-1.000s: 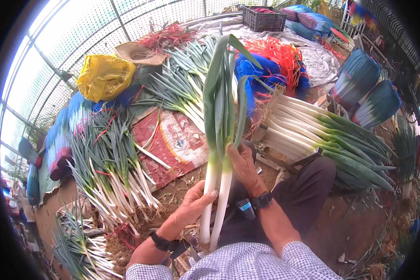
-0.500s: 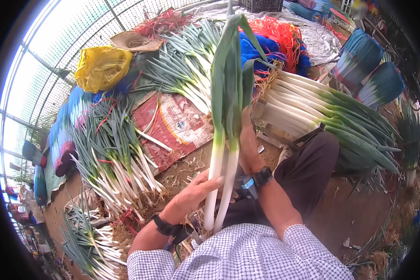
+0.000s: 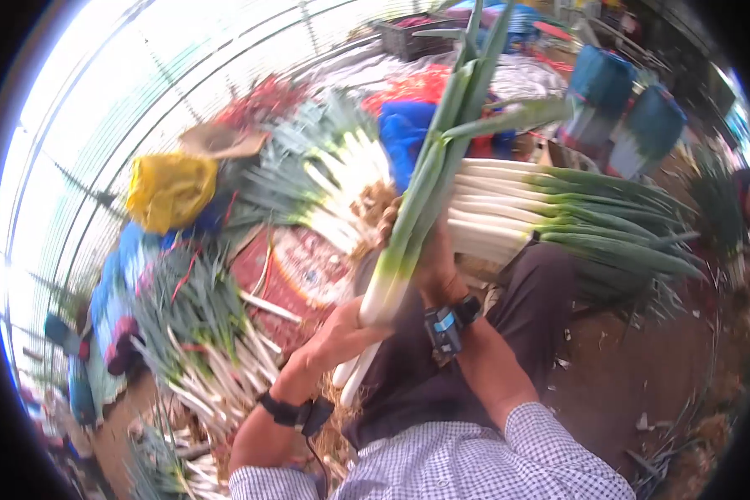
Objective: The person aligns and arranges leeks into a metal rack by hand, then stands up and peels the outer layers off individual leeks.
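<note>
A pair of long, thick green onions (image 3: 416, 221) slants up and to the right in front of me, white ends low and dark green leaves high. My left hand (image 3: 341, 333) is wrapped round their white stalks near the bottom. Higher up, my right hand (image 3: 433, 271) grips them from behind, its fingertips curling past the left side of the stalks; part of it is hidden by them. Right of my right hand lies a neat stack of green onions (image 3: 550, 208), white ends toward me. Another pile of green onions (image 3: 341, 175) fans out behind my hands.
Loose green onions (image 3: 216, 333) lie on the ground at left, beside a red printed sack (image 3: 300, 267). A yellow plastic bag (image 3: 172, 192) sits behind them. Blue netting (image 3: 404, 137) and red ties (image 3: 408, 87) lie farther back. Wrapped bundles (image 3: 600, 92) stand at upper right.
The held green onions have gone from nearly upright to tilted, tops swung right and white ends shifted left. My left hand has moved slightly left and up. The view has turned somewhat.
</note>
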A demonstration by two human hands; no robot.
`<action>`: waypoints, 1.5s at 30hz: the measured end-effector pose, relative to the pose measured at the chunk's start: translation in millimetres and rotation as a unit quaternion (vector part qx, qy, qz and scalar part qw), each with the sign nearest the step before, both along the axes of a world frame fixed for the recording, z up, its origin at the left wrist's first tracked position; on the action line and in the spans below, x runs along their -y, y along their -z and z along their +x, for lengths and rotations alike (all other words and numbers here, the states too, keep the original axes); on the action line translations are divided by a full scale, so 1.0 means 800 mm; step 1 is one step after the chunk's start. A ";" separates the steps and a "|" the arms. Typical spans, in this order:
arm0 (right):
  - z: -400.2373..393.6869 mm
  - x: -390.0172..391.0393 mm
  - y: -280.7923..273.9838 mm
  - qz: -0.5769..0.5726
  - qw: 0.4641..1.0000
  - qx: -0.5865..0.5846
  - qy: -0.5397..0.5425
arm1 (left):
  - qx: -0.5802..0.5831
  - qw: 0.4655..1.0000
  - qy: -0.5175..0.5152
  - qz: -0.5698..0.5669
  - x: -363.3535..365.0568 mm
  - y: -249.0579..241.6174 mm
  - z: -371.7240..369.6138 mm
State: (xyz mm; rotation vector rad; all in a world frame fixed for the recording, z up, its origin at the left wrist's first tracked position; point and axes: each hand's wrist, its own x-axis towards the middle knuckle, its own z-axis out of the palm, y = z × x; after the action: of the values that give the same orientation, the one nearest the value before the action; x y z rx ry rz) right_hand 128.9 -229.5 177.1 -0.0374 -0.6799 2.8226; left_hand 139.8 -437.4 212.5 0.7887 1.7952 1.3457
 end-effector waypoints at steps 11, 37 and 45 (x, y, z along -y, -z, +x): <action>0.103 -0.102 -0.028 0.678 0.690 0.124 0.222 | 0.107 0.994 -0.024 -0.017 -0.078 -0.037 -0.039; 0.255 -0.414 -0.458 0.925 -0.180 0.086 0.325 | -0.487 0.849 0.122 0.165 -0.438 -0.265 -0.068; 0.263 -0.498 -0.256 0.929 0.032 0.364 0.058 | -0.378 0.864 0.331 -0.001 -0.582 -0.069 -0.107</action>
State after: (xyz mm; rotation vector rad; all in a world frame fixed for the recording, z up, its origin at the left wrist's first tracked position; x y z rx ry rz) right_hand 339.1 169.1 381.6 -0.8090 -2.9979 -0.6233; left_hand 54.4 28.6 267.9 1.9138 1.7742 0.5864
